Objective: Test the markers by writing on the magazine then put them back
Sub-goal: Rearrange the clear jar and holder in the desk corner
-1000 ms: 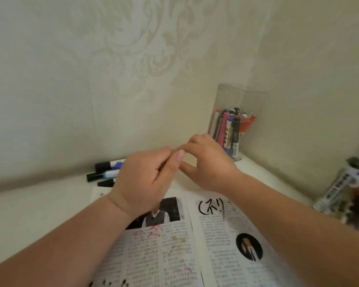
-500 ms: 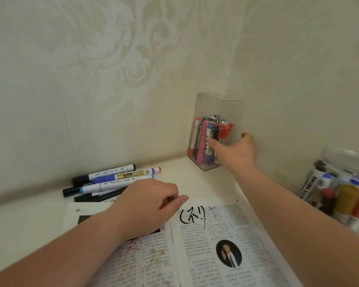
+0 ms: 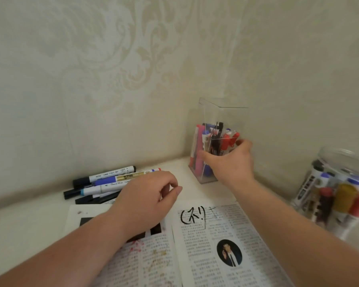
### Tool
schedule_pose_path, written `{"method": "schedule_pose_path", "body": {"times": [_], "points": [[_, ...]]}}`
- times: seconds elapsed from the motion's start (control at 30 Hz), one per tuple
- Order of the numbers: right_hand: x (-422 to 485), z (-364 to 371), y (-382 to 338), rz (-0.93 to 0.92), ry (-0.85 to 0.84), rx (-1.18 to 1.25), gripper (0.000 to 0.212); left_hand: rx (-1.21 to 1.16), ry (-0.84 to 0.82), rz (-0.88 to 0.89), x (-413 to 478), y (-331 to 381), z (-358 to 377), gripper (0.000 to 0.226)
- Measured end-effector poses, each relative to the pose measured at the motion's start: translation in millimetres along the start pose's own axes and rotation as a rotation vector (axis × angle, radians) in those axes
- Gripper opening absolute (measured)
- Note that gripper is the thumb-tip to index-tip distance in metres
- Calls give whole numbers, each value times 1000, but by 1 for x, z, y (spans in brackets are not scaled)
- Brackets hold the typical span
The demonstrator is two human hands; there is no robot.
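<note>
A clear box (image 3: 224,112) stands tall in the corner where the wall (image 3: 91,79) bends. The standing markers (image 3: 199,146) are inside it. They point up and down, and some lean a little. The right hand (image 3: 230,164) holds the box low down. Its thumb is on the near left face and its fingers (image 3: 244,142) wrap round the right side. This hand hides the lower part of the box.

Left of the box, well apart from it, the loose markers (image 3: 108,183) lie flat on the table (image 3: 19,220) in a small pile. Their long sides run left to right, and their right ends point toward the box. Their black caps are at the ends far from the box.

The left hand (image 3: 145,199) is in front of the box and to its left. It covers the right ends of the lower markers in the pile. Its fingers are loosely curled, with the thumb tip close to the first finger. Nothing shows in them.

The magazine (image 3: 216,235) lies open and flat in front of the box. There is a black scribble (image 3: 192,216) at the top of its right page. Right of the box is a round jar (image 3: 340,152) full of more markers.
</note>
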State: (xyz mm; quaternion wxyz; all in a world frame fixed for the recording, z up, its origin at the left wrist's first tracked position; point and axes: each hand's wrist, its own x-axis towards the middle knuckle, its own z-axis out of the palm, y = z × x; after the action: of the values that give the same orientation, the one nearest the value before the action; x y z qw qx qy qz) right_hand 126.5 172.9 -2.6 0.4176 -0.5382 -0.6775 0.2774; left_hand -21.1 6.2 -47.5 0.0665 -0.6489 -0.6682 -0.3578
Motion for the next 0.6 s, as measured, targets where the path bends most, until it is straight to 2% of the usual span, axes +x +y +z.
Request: {"method": "schedule_pose_path", "body": {"times": [0.17, 0.3, 0.37, 0.43, 0.5, 0.6], "points": [[-20, -21, 6, 9, -36, 4, 129, -31, -9, -20, 0, 6, -4, 9], [-31, -33, 12, 18, -122, 55, 122, -18, -94, 2, 1, 15, -7, 3], [-35, -37, 14, 11, -142, 50, 119, -54, -171, -16, 0, 21, -9, 8], [-39, -41, 17, 0, -157, 21, 114, -110, -214, -93, 1, 31, -12, 17], [-43, -44, 20, -6, -179, -9, 108, -152, -281, -253, 8, 44, -18, 28], [-50, -51, 19, -30, -180, -55, 98, -113, -381, -386, 28, 62, -25, 37]]}}
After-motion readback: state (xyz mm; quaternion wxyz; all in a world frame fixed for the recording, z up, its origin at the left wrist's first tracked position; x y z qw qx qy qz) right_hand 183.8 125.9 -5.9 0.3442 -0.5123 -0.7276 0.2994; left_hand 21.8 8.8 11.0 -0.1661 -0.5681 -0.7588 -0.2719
